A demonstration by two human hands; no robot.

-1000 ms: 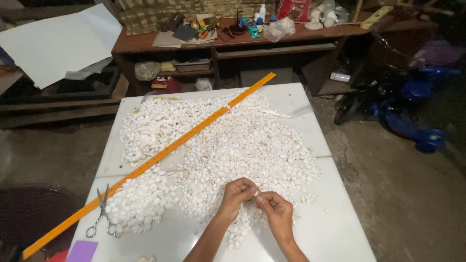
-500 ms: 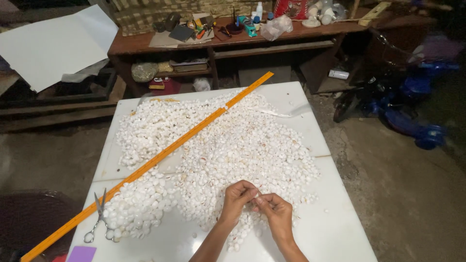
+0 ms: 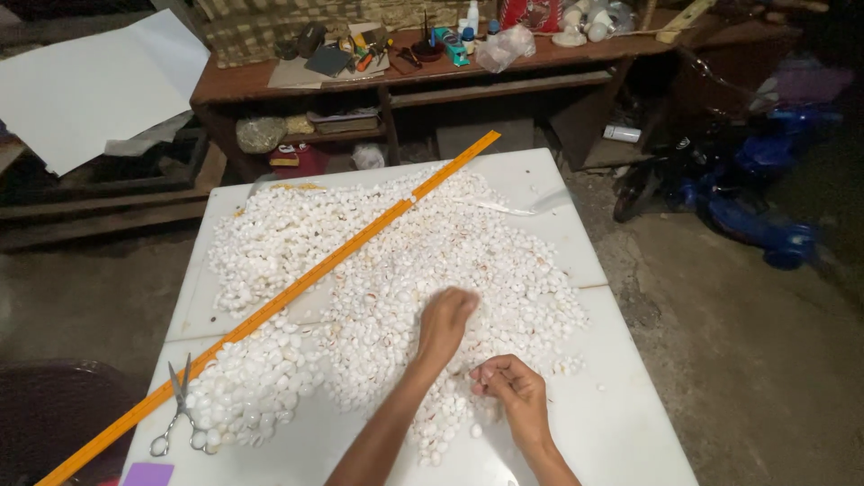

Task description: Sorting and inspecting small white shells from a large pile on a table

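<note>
Hundreds of small white shells [image 3: 387, 270], far too many to count, lie heaped across the white table [image 3: 621, 423], with a few strays just off the heap's near edge. Each looks light, hard and smooth, so probably slippery and easy to chip; a fingertip pinch across the sides of a single one seems the surest hold. The left hand [image 3: 443, 322] rests palm-down on the heap, fingers curled into the shells; I cannot tell whether it grips any. The right hand [image 3: 508, 389] hovers just beside the heap's near edge, thumb and fingertips pinched together, apparently on one shell, though it is too small to be certain. One long orange ruler [image 3: 297, 288] lies diagonally across the pile, from the near left corner to the far edge. One pair of scissors [image 3: 177, 409] lies at the near left, touching the ruler. Beyond the table stands one cluttered wooden shelf [image 3: 432, 76]. One blue ride-on toy [image 3: 747, 193] stands on the floor to the right.
</note>
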